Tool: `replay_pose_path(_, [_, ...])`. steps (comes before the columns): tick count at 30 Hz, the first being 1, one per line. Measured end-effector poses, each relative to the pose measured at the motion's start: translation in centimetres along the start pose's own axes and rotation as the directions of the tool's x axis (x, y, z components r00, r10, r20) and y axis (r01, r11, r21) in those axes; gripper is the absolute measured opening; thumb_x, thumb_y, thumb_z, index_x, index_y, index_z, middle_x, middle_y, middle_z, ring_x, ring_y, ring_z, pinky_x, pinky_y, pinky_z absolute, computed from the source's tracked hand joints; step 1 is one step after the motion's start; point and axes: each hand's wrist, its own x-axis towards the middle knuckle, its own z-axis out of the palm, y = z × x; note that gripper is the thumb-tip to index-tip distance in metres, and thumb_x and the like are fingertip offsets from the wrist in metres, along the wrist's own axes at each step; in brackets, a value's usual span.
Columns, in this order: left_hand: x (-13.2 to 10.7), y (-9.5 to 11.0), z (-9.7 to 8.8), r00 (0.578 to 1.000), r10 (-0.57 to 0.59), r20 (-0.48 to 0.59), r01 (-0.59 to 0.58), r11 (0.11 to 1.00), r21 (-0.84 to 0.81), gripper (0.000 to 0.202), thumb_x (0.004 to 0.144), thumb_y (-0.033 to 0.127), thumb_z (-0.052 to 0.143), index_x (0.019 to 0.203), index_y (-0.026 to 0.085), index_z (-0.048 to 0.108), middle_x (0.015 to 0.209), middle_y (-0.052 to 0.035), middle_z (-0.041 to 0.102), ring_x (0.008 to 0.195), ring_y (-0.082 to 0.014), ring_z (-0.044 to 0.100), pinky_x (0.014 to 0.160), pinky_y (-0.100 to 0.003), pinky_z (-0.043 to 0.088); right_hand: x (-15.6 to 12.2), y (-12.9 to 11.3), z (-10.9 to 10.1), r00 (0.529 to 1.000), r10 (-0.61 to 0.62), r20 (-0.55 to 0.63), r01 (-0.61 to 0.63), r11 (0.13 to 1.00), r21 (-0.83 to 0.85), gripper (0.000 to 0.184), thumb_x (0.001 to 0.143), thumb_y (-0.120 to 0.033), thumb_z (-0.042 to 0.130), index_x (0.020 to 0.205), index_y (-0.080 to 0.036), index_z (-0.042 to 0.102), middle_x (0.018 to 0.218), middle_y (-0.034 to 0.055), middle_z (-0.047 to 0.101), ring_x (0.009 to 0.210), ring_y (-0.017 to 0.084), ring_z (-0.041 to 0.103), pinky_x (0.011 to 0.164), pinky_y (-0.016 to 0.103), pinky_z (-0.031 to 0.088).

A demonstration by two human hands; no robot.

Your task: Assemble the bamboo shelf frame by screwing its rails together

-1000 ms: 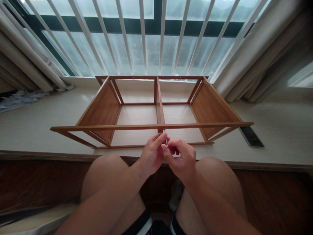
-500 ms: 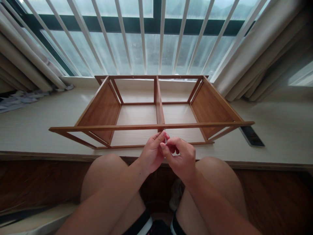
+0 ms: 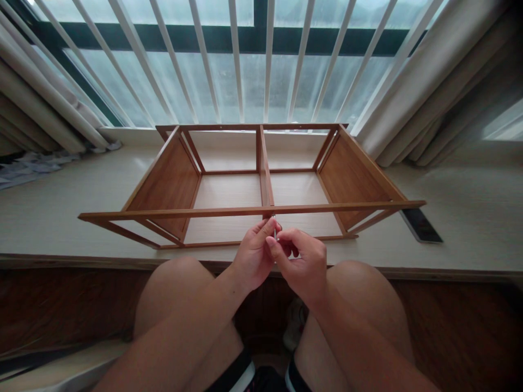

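A person's left hand and right hand pinched narrowly on a slim metal piece, just below the front rail of a wooden frame standing on a pale window ledge. The hands blocked part of the frame's lower middle, and its right front corner overlapped the view of a dark phone lying on the ledge. Behind the frame, white bars crossed a window between beige curtains, while bare knees flanked the hands at the near edge.
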Motion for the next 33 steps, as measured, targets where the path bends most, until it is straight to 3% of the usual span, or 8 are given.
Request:
replay_pose_path(4, [-0.1, 0.1, 0.3, 0.996, 0.026, -0.083, -0.025, 1.000, 0.007, 0.028, 0.074, 0.034, 0.079, 0.075, 0.013, 0.059, 0.068, 0.0028, 0.057, 0.055, -0.0064, 0.054, 0.053, -0.019, 0.046, -0.2, -0.4, 0.2, 0.964, 0.258, 0.064, -0.266, 0.931, 0.250, 0.019, 0.086, -0.032, 0.065, 0.073, -0.018, 0.063, 0.056, -0.0031, 0.056, 0.048, 0.009, 0.047, 0.049, 0.023, 0.040])
replay_pose_path(7, [-0.3, 0.2, 0.5, 0.997, 0.011, -0.076, -0.004, 0.996, 0.087, 0.033, 0.075, 0.041, 0.076, 0.074, 0.015, 0.056, 0.051, 0.0066, 0.050, 0.037, -0.0062, 0.045, 0.037, -0.018, 0.039, -0.4, -0.4, 0.5, 0.882, 0.419, 0.217, -0.468, 0.718, 0.515, 0.026, 0.086, -0.038, 0.065, 0.070, -0.018, 0.061, 0.055, -0.0023, 0.058, 0.046, 0.009, 0.046, 0.044, 0.022, 0.037])
replay_pose_path(11, [-0.4, 0.2, 0.5, 0.999, -0.014, -0.041, 0.020, 0.987, 0.160, 0.034, 0.079, 0.048, 0.070, 0.076, 0.018, 0.055, 0.037, 0.0080, 0.045, 0.027, -0.0129, 0.045, 0.030, -0.023, 0.041, -0.4, 0.0, 0.8, 0.778, 0.476, 0.409, -0.613, 0.436, 0.659, 0.027, 0.086, -0.040, 0.065, 0.072, -0.017, 0.062, 0.055, -0.0014, 0.060, 0.041, 0.008, 0.044, 0.038, 0.020, 0.029])
replay_pose_path(14, [-0.3, 0.2, 0.4, 0.999, -0.037, -0.031, 0.042, 0.981, 0.189, 0.035, 0.081, 0.049, 0.067, 0.072, 0.018, 0.053, 0.034, 0.0069, 0.044, 0.025, -0.0153, 0.046, 0.028, -0.024, 0.041, -0.4, 0.1, 0.9, 0.756, 0.457, 0.469, -0.638, 0.351, 0.686, 0.028, 0.087, -0.041, 0.063, 0.074, -0.017, 0.061, 0.056, -0.0010, 0.061, 0.040, 0.008, 0.045, 0.036, 0.019, 0.027])
replay_pose_path(17, [-0.4, 0.3, 0.4, 0.999, -0.035, -0.037, 0.042, 0.980, 0.195, 0.036, 0.081, 0.049, 0.068, 0.071, 0.018, 0.053, 0.033, 0.0071, 0.044, 0.025, -0.0139, 0.045, 0.028, -0.023, 0.042, -0.4, 0.1, 0.8, 0.790, 0.428, 0.439, -0.601, 0.398, 0.693, 0.029, 0.089, -0.042, 0.062, 0.075, -0.017, 0.061, 0.058, -0.0015, 0.060, 0.042, 0.007, 0.046, 0.038, 0.019, 0.029])
replay_pose_path(25, [-1.1, 0.5, 0.9, 0.997, 0.005, -0.078, 0.010, 0.983, 0.182, 0.030, 0.078, 0.043, 0.073, 0.075, 0.016, 0.058, 0.041, 0.0075, 0.045, 0.031, -0.0084, 0.041, 0.032, -0.019, 0.037, -1.1, -0.1, 0.5, 0.869, 0.382, 0.314, -0.494, 0.650, 0.577, 0.029, 0.090, -0.041, 0.061, 0.073, -0.018, 0.058, 0.059, -0.0029, 0.057, 0.047, 0.009, 0.047, 0.044, 0.021, 0.038])
replay_pose_path(30, [-0.8, 0.3, 0.7, 0.991, 0.047, -0.121, -0.029, 0.989, 0.145, 0.031, 0.074, 0.039, 0.079, 0.074, 0.012, 0.062, 0.061, 0.0013, 0.057, 0.053, -0.0086, 0.054, 0.052, -0.021, 0.044, -1.1, 0.2, 0.2, 0.943, 0.319, 0.091, -0.331, 0.892, 0.307, 0.025, 0.087, -0.036, 0.065, 0.072, -0.018, 0.059, 0.059, -0.0032, 0.055, 0.052, 0.009, 0.047, 0.051, 0.022, 0.039])
replay_pose_path(33, [-0.6, 0.2, 0.6, 0.991, 0.054, -0.121, -0.038, 0.991, 0.127, 0.030, 0.074, 0.039, 0.079, 0.075, 0.012, 0.064, 0.064, 0.0009, 0.058, 0.057, -0.0091, 0.055, 0.058, -0.022, 0.046, -0.8, 0.2, 0.1, 0.975, 0.221, 0.010, -0.220, 0.960, 0.175, 0.024, 0.085, -0.033, 0.067, 0.070, -0.019, 0.058, 0.056, -0.0050, 0.052, 0.050, 0.009, 0.044, 0.051, 0.022, 0.037])
